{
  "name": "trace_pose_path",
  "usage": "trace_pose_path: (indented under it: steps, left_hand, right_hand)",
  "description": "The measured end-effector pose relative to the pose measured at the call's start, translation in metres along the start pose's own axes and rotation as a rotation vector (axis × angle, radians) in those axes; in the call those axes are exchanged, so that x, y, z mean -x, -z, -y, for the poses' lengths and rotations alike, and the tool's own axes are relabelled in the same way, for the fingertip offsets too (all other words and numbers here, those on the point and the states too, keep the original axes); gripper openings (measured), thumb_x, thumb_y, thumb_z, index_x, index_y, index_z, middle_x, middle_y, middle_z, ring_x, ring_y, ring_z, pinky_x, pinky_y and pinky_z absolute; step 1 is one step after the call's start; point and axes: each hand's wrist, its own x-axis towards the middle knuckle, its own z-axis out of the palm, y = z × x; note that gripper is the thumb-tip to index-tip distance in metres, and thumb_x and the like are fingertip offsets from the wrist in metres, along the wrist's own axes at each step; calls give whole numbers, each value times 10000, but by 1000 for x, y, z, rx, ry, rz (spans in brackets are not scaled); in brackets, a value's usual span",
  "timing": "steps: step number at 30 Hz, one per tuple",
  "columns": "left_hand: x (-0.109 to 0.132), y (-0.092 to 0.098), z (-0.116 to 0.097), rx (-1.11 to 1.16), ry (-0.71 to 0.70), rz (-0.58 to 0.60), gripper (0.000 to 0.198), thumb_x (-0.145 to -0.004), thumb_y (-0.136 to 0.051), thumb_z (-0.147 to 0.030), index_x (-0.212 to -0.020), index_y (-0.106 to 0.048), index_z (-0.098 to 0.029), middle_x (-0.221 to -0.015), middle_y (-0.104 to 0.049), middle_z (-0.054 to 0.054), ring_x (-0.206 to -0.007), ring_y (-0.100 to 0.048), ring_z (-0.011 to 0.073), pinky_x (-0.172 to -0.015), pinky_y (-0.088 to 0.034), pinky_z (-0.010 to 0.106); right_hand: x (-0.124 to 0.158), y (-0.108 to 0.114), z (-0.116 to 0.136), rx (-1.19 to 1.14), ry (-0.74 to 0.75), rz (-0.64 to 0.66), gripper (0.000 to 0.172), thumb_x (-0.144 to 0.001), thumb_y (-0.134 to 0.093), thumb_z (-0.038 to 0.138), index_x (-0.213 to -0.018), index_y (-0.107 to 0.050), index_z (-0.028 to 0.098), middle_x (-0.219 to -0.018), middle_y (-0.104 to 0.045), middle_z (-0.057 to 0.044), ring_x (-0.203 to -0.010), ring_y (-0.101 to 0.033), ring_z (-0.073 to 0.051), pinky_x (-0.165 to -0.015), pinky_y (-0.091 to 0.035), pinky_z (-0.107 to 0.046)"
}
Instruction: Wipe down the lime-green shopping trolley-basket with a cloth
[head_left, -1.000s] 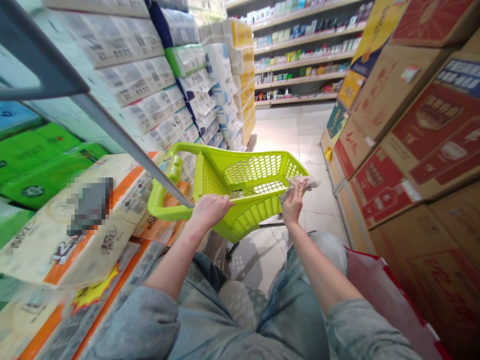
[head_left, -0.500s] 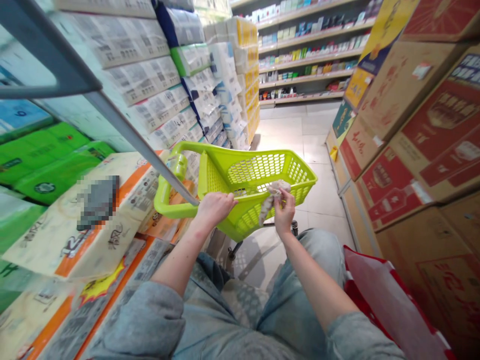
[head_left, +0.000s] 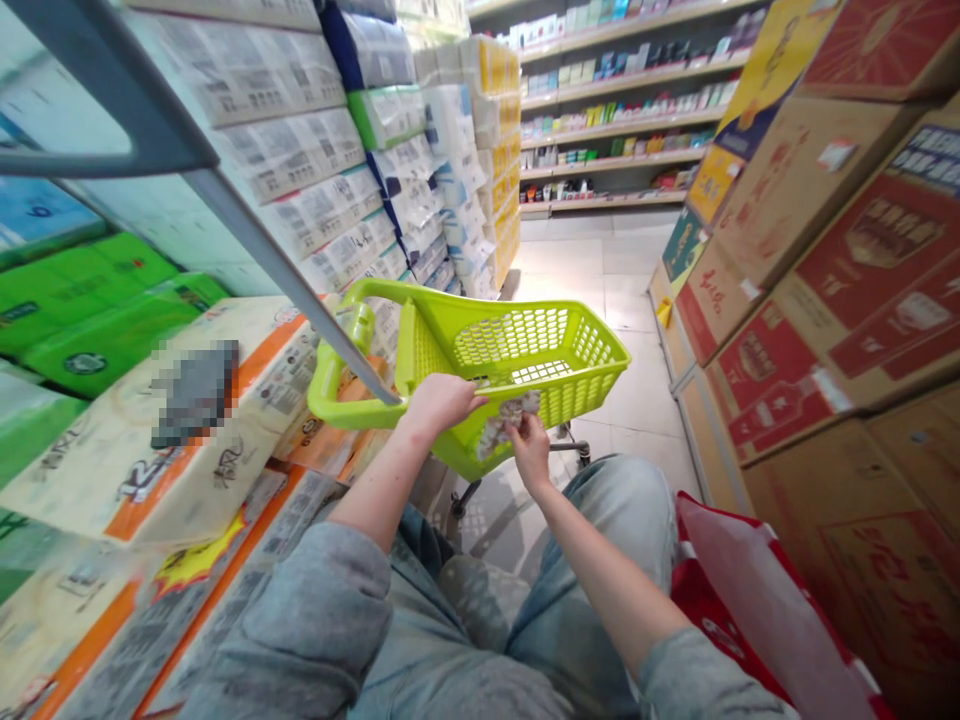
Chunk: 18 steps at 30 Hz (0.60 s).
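A lime-green shopping cart (head_left: 592, 390) with a perforated plastic basket stands in front of my knees. My left hand (head_left: 444, 402) is closed over the basket's near rim, close to the handle end. In my right hand (head_left: 531, 452) is a crumpled greyish-white cloth (head_left: 498, 428), pinched between thumb and fingers. It lies against the basket's near outer side, just below the rim. A grey metal bar (head_left: 300, 305) slants down from the upper left to the cart beside my left hand.
Packed tissue bundles (head_left: 300, 150) are stacked on the left, with a blurred-out dark object (head_left: 199, 390) on one pack. Cardboard cartons (head_left: 787, 180) line the right side, and a red-and-white bag (head_left: 750, 580) stands by my knee. Stocked shelves (head_left: 615, 130) stand beyond the tiled floor (head_left: 630, 260).
My right hand has moved left and down with the cloth, from the rim onto the basket's outer side. My left hand stays on the rim, slightly further right.
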Motion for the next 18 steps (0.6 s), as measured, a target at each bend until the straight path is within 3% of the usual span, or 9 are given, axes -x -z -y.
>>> trace_pose_path:
  steps: [2,12,16,18]
  left_hand:
    - [4,-1,1,-8,-12,-20,464,-897,-387,-489,-869,-702,-149,-790,-706,135,-781,-680,257,-680,-475,310]
    - [6,0,0,0,0,-21,436,-897,-394,-463,-862,-699,-153,-800,-706,136,-792,-677,262,-692,-481,324]
    - [7,-1,1,-7,-6,-17,432,-897,-397,-461,-858,-698,-154,-790,-706,133,-790,-678,256,-687,-477,314]
    - [8,-1,1,-12,-9,-18,442,-899,-387,-466,-858,-699,-155,-786,-706,132,-789,-678,260,-679,-475,315]
  right_hand:
    - [-4,6,-4,12,-20,-27,192,-783,-513,366,-818,-565,184,-754,-540,-11,-690,-498,-160,-680,-417,-285]
    - [-52,46,-55,116,-220,-433,159,-703,-480,366,-657,-487,215,-605,-554,-19,-600,-491,-176,-607,-388,-294]
    - [-64,61,-56,128,-292,-679,188,-706,-500,364,-779,-530,193,-740,-607,-53,-695,-532,-194,-676,-420,-307]
    - [-66,66,-50,168,-224,-670,226,-715,-512,363,-852,-545,186,-810,-610,-59,-738,-537,-195,-714,-425,-309]
